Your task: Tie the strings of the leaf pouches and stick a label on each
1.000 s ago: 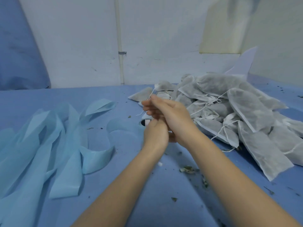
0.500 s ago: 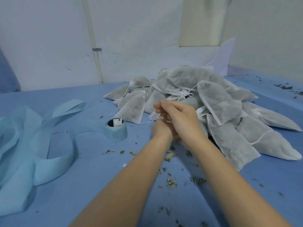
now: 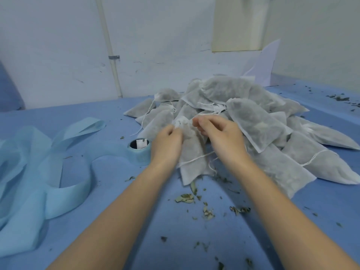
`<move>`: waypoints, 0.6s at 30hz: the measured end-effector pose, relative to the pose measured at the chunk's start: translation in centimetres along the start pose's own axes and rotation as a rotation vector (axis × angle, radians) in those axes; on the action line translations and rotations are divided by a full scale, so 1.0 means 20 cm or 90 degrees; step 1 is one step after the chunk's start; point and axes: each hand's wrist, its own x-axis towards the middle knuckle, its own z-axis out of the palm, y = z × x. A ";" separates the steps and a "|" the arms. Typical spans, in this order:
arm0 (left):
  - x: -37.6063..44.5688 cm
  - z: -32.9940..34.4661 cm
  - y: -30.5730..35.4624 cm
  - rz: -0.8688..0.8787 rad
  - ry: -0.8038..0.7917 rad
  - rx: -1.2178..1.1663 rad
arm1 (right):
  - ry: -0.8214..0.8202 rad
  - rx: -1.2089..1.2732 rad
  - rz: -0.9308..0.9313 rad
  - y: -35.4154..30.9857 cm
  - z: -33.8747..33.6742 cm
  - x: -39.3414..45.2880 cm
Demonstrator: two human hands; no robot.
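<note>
A white mesh leaf pouch [image 3: 191,156] lies on the blue table between my hands, its gathered neck pointing away from me. My left hand [image 3: 167,142] pinches that bunched neck from the left. My right hand [image 3: 220,133] hovers at the neck's right side with curled fingers, apparently on the string, though the grip is hard to make out. The pouch's white string [image 3: 196,158] trails across its body. Behind it is a big pile of pouches [image 3: 253,121], several with loose strings. A blue label roll [image 3: 139,151] sits just left of my left hand.
A long blue backing strip [image 3: 39,166] curls in loops over the left half of the table. Dry leaf bits [image 3: 194,199] are scattered in front of the pouch. A white wall with a pipe [image 3: 111,55] stands behind the table.
My hands have come apart and lowered from their stacked position; one pouch now lies flat between them. The view has swung right and down, bringing the pile to the centre.
</note>
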 end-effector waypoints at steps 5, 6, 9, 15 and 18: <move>0.01 -0.18 -0.01 0.085 0.005 0.047 | -0.046 -0.023 -0.021 0.00 0.03 -0.02; 0.01 -0.20 0.00 0.100 -0.010 0.071 | -0.062 -0.031 -0.029 0.00 0.03 -0.03; 0.02 -0.28 0.03 0.142 -0.068 0.177 | -0.114 -0.089 -0.071 0.00 0.04 -0.03; 0.01 -0.35 0.07 0.173 -0.174 0.295 | -0.270 -0.188 -0.140 0.00 0.01 -0.04; 0.02 -0.36 0.06 0.170 -0.186 0.323 | -0.290 -0.217 -0.166 0.01 0.00 -0.04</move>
